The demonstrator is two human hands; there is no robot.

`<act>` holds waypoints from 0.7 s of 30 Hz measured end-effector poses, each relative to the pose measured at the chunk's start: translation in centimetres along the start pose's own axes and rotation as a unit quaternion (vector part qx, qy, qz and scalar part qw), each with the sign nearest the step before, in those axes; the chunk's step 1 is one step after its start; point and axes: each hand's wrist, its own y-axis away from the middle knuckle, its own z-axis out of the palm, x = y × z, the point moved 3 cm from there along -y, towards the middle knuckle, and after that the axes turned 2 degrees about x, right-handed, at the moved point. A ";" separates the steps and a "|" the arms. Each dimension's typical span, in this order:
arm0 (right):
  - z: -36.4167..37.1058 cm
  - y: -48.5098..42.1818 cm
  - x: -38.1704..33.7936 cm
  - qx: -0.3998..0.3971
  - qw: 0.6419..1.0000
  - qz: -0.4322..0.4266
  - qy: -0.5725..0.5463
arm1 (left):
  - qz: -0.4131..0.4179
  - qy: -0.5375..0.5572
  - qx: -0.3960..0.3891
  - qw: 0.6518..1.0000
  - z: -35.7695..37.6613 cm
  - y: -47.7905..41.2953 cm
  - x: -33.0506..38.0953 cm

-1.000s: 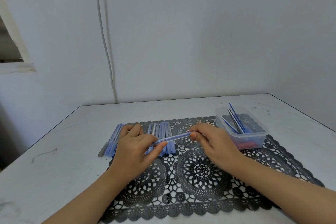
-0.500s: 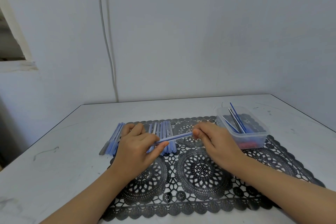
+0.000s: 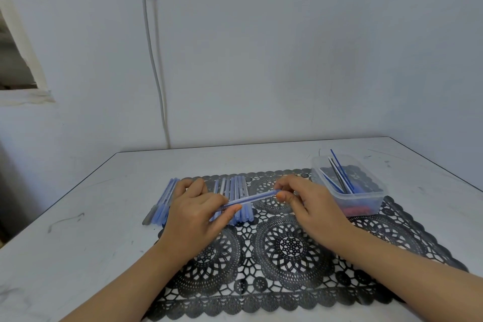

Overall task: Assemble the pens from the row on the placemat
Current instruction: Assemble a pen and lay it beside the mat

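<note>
Fingers (image 3: 230, 210) of your left hand (image 3: 193, 217) pinch one end of a blue pen (image 3: 251, 198), your right hand (image 3: 313, 206) the other, just above the row of pens (image 3: 241, 185) on the black placemat (image 3: 287, 285). Your left hand hides part of that row, so no count. One clear tub (image 3: 366, 197) sits right.

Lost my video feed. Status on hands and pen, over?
Left hand grips one end of the pen, right hand pinches the other. Pen held over the row on the placemat. Nothing in the way.
</note>
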 end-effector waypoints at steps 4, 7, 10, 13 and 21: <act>-0.1 0.1 -0.2 -0.006 1.000 0.004 -0.006 | -0.004 0.001 -0.001 1.000 0.0 0.0 0.0; -0.1 0.1 -0.3 -0.005 1.000 0.001 -0.001 | -0.004 0.000 0.001 1.000 0.0 -0.1 0.0; -0.1 -0.1 -0.1 0.005 1.000 -0.008 0.005 | 0.005 0.002 0.005 1.000 -0.1 -0.2 0.1; -0.1 -0.1 0.2 0.016 0.999 -0.028 0.007 | 0.018 -0.001 0.008 1.000 -0.2 -0.2 0.3; 0.2 -0.2 0.1 0.005 0.999 -0.028 -0.025 | 0.041 -0.034 0.012 0.999 -0.7 -0.5 0.7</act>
